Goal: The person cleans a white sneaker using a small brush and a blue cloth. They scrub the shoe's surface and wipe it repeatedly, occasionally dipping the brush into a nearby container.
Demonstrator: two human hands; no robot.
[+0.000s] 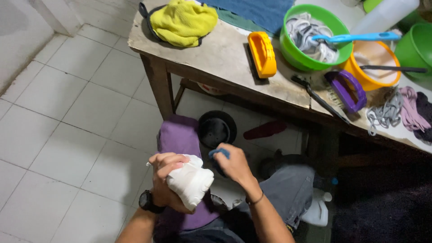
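My left hand (165,180) grips a white shoe (192,180), held above a purple cloth (180,135) that lies over my knee. A black watch sits on that wrist. My right hand (231,163) pinches a small blue cloth (219,155) and presses it against the shoe's upper end. Both hands are low in the picture, in front of a worn wooden table (216,58).
On the table: a yellow cloth (184,21), an orange brush (263,54), a purple brush (346,89), a green bowl (315,38) with grey laces and a blue-handled brush, an orange bowl (375,65), loose laces (400,110). Under it, a black round container (217,128), a white jug (317,211).
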